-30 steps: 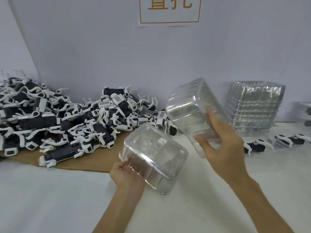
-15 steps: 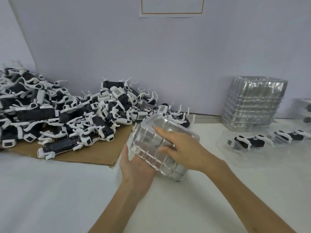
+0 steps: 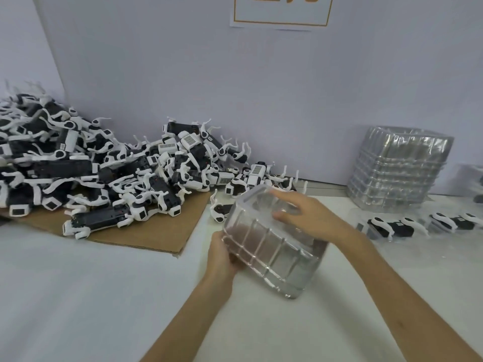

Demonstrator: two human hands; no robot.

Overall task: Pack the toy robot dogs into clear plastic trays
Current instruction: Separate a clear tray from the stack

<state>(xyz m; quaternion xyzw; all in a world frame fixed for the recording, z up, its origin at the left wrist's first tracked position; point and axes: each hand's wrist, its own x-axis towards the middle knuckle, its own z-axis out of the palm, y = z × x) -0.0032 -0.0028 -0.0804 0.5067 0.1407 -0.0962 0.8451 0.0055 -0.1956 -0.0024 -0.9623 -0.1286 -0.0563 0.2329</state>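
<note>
Evidently the clear tray (image 3: 271, 254), tilted just right of the heap of toy robot dogs (image 3: 146, 176), is held with the left grip (image 3: 222, 254) curled round its near edge and the right grip (image 3: 311, 218) clasping its top, probably to turn it for loading.

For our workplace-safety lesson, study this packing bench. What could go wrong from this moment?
1. The clear tray, tilted between the left hand and right hand, looks thin; a hard squeeze might dent it.
2. A toy robot dog lies close behind it; swinging the tray could knock it or bend its slim legs.
3. In the pile of dogs legs interlock; pulling one may drag others off the cardboard.
</note>
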